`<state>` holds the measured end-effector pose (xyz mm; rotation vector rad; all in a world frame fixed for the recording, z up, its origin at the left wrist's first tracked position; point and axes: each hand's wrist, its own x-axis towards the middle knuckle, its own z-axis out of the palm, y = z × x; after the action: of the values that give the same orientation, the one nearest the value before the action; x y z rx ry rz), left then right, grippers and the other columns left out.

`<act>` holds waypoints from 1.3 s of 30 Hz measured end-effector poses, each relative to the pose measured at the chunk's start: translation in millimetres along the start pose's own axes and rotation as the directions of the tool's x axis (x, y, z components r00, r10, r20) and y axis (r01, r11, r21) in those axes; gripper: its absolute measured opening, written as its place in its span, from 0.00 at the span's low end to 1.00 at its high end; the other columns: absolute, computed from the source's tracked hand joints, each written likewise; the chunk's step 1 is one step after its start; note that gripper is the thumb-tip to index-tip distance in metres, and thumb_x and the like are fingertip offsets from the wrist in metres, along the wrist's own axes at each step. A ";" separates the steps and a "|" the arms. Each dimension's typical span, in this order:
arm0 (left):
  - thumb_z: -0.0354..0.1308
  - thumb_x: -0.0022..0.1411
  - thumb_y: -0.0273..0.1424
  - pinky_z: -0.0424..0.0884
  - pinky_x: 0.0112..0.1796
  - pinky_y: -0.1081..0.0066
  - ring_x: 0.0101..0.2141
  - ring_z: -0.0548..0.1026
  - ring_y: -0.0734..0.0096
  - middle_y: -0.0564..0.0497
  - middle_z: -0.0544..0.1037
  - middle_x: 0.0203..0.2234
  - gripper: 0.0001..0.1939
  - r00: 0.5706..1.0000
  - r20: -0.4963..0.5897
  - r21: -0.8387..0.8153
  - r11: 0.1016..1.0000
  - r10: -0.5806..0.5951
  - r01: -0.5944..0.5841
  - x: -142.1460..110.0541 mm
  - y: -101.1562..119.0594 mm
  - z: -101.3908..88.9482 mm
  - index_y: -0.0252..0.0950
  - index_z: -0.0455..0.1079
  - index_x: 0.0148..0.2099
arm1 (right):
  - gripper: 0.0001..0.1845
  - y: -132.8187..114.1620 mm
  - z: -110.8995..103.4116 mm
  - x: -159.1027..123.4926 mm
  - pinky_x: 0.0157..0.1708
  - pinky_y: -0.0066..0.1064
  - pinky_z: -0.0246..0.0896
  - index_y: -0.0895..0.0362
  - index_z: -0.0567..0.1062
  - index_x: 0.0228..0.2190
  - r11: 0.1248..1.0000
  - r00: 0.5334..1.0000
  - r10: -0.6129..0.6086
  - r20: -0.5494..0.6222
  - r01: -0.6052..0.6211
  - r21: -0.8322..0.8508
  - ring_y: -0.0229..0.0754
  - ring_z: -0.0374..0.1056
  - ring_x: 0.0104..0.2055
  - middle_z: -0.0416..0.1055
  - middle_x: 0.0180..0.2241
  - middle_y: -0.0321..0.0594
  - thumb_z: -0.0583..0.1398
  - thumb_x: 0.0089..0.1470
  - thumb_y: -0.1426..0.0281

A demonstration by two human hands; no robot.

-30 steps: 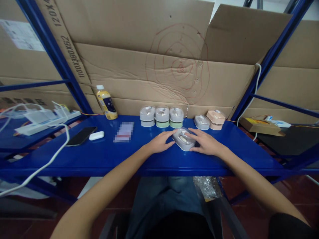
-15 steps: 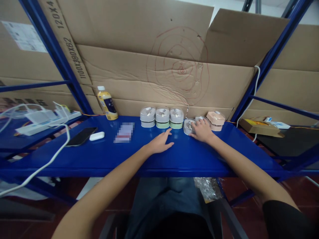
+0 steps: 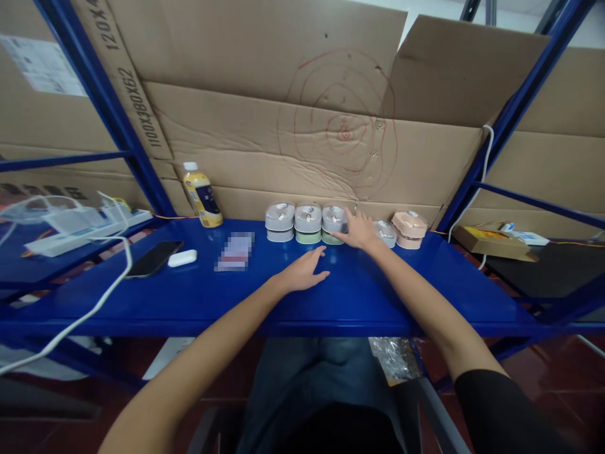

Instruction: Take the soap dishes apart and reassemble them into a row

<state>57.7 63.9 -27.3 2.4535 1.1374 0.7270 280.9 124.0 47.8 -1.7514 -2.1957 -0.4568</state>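
My left hand (image 3: 305, 270) rests on the blue shelf top with its fingers stretched out and apart, holding nothing. In front of it stand three lidded containers side by side: a grey one (image 3: 280, 222), a green-based one (image 3: 308, 224) and another green-based one (image 3: 333, 221), each with a clear lid. My right hand (image 3: 360, 230) is around a small grey clear-lidded container that its palm and fingers hide. The thumb reaches left across the front of the nearest green-based container. Right of this hand are a low clear-lidded container (image 3: 386, 233) and a pinkish container (image 3: 409, 229).
A yellow drink bottle (image 3: 203, 195) stands at the back left of the blue shelf (image 3: 331, 309). Nearby lie a blurred-out packet (image 3: 235, 251), a white earphone case (image 3: 182, 258) and a black phone (image 3: 155, 258). A white cable (image 3: 101, 299) hangs over the left end. Cardboard (image 3: 259, 126) closes the back.
My right hand has moved left, and the small grey container has gone from its former spot behind the hand. The low container to the right is now uncovered. My left hand stays still.
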 end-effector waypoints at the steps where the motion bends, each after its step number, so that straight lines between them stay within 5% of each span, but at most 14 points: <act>1: 0.61 0.66 0.42 0.69 0.61 0.47 0.63 0.71 0.44 0.34 0.72 0.62 0.37 1.000 0.000 0.000 1.000 -0.002 0.002 0.1 -0.4 0.3 0.35 0.55 0.71 | 0.51 -8.5 1.3 3.7 0.58 0.54 0.57 0.60 0.56 0.69 1.000 1.000 0.031 -0.006 -0.030 0.005 0.68 0.65 0.62 0.67 0.60 0.67 0.55 0.59 0.38; 5: 0.61 0.65 0.42 0.67 0.62 0.46 0.63 0.71 0.44 0.34 0.72 0.62 0.35 1.000 -0.003 0.002 1.000 0.014 -0.014 0.3 0.0 0.1 0.35 0.57 0.69 | 0.48 -30.1 12.1 13.7 0.57 0.54 0.57 0.60 0.62 0.67 0.989 0.989 0.148 -0.003 -0.148 0.009 0.68 0.66 0.60 0.72 0.56 0.66 0.52 0.61 0.37; 9: 0.60 0.66 0.41 0.67 0.63 0.46 0.63 0.71 0.44 0.34 0.72 0.62 0.36 1.000 0.005 0.000 1.000 0.009 -0.009 0.6 0.2 -0.2 0.34 0.55 0.70 | 0.45 -26.0 15.1 11.7 0.57 0.52 0.57 0.60 0.62 0.67 0.987 0.986 0.158 -0.046 -0.156 0.040 0.66 0.67 0.59 0.72 0.57 0.64 0.54 0.62 0.41; 14: 0.62 0.65 0.45 0.70 0.61 0.46 0.59 0.74 0.46 0.34 0.72 0.61 0.40 0.996 -0.083 -0.134 0.990 -0.041 0.030 3.4 -3.5 0.9 0.36 0.52 0.71 | 0.44 -1.2 -3.5 -5.7 0.58 0.51 0.61 0.57 0.63 0.68 0.924 0.961 0.225 -0.164 -0.157 0.349 0.64 0.69 0.59 0.75 0.57 0.58 0.58 0.60 0.44; 18: 0.69 0.58 0.48 0.70 0.61 0.45 0.61 0.72 0.45 0.29 0.69 0.62 0.51 0.968 -0.226 -0.379 0.925 -0.111 0.018 9.3 -9.1 -1.7 0.33 0.47 0.72 | 0.40 17.2 -19.4 -33.5 0.58 0.47 0.65 0.56 0.68 0.65 0.752 0.986 -0.005 -0.166 0.113 0.650 0.57 0.71 0.59 0.74 0.60 0.49 0.63 0.57 0.51; 21: 0.71 0.57 0.48 0.67 0.63 0.46 0.65 0.68 0.45 0.29 0.65 0.66 0.54 0.968 -0.226 -0.518 0.855 -0.111 -0.023 10.9 -11.6 -8.7 0.35 0.45 0.73 | 0.37 23.4 -20.5 -50.6 0.61 0.47 0.64 0.54 0.69 0.64 0.606 0.964 -0.251 -0.086 0.226 0.763 0.54 0.70 0.62 0.73 0.61 0.46 0.64 0.57 0.55; 24: 0.75 0.51 0.47 0.63 0.65 0.45 0.66 0.67 0.42 0.32 0.64 0.68 0.56 0.975 -0.177 -0.555 0.832 -0.135 0.015 7.3 -10.1 -17.4 0.35 0.49 0.72 | 0.38 24.9 -12.0 -55.0 0.65 0.50 0.60 0.51 0.70 0.64 0.455 0.910 -0.416 -0.008 0.216 0.864 0.54 0.67 0.64 0.71 0.63 0.45 0.68 0.54 0.57; 29: 0.78 0.46 0.45 0.63 0.65 0.46 0.64 0.69 0.42 0.33 0.68 0.65 0.57 0.984 -0.118 -0.596 0.802 -0.136 0.039 2.1 -8.2 -23.7 0.33 0.54 0.71 | 0.46 29.2 1.5 -48.8 0.67 0.52 0.58 0.50 0.69 0.64 0.286 0.855 -0.517 0.039 0.129 0.950 0.55 0.66 0.65 0.70 0.64 0.46 0.74 0.46 0.60; 32: 0.79 0.43 0.44 0.65 0.64 0.46 0.63 0.71 0.44 0.34 0.71 0.63 0.60 0.990 -0.116 -0.569 0.822 -0.086 0.004 2.0 -9.2 -22.2 0.34 0.53 0.71 | 0.54 32.0 3.4 -48.6 0.69 0.51 0.55 0.48 0.63 0.68 0.316 0.827 -0.554 0.092 0.108 0.942 0.55 0.63 0.69 0.66 0.67 0.45 0.76 0.43 0.60; 35: 0.80 0.40 0.45 0.67 0.62 0.46 0.61 0.72 0.41 0.35 0.73 0.61 0.63 0.987 -0.149 -0.394 0.919 -0.068 0.004 1.4 -7.6 -19.7 0.35 0.53 0.72 | 0.60 29.1 5.4 -52.1 0.71 0.51 0.53 0.52 0.60 0.70 0.461 0.817 -0.554 0.160 0.141 0.876 0.57 0.61 0.70 0.63 0.69 0.49 0.77 0.41 0.58; 39: 0.79 0.41 0.50 0.70 0.59 0.48 0.60 0.73 0.38 0.37 0.74 0.61 0.61 0.987 -0.137 -0.201 0.978 -0.082 0.053 0.5 -3.5 -15.8 0.35 0.55 0.71 | 0.62 11.7 9.2 -59.5 0.67 0.56 0.59 0.56 0.63 0.68 0.641 0.870 -0.475 0.132 0.240 0.729 0.63 0.64 0.66 0.65 0.66 0.56 0.76 0.38 0.48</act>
<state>46.8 67.8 -16.1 2.2170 1.1351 0.9619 304.9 77.8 15.3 -1.0032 -2.4661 0.5833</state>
